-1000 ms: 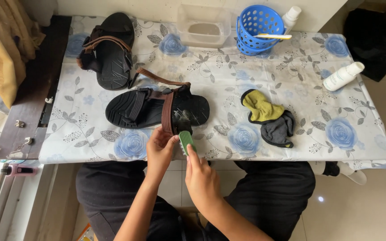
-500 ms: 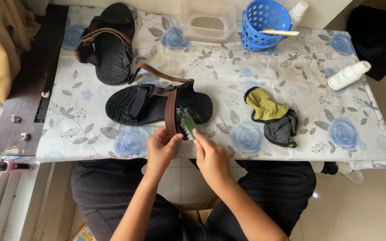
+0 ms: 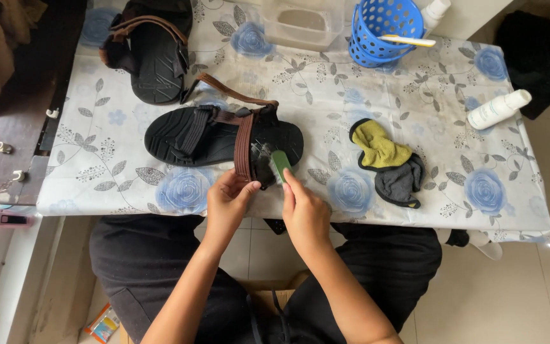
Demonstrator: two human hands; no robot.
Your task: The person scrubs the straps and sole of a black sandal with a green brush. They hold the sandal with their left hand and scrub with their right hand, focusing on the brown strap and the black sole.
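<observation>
A black sandal with brown straps (image 3: 211, 135) lies sideways near the front edge of the table (image 3: 109, 165). My left hand (image 3: 227, 200) pinches the lower end of its brown strap at the heel. My right hand (image 3: 303, 210) holds a small green brush (image 3: 280, 162), its bristles against the sandal's heel area. The second black sandal (image 3: 154, 54) lies at the back left.
A yellow-and-grey cloth (image 3: 389, 162) lies to the right of the sandal. At the back stand a blue perforated basket (image 3: 383, 25) and a clear plastic tub (image 3: 300, 24). A white bottle (image 3: 498, 109) lies at the right. A dark wooden ledge (image 3: 14, 127) borders the table's left.
Both hands rose from below the table edge to the sandal's heel; the green brush now rests on the sandal and my left hand has taken the strap.
</observation>
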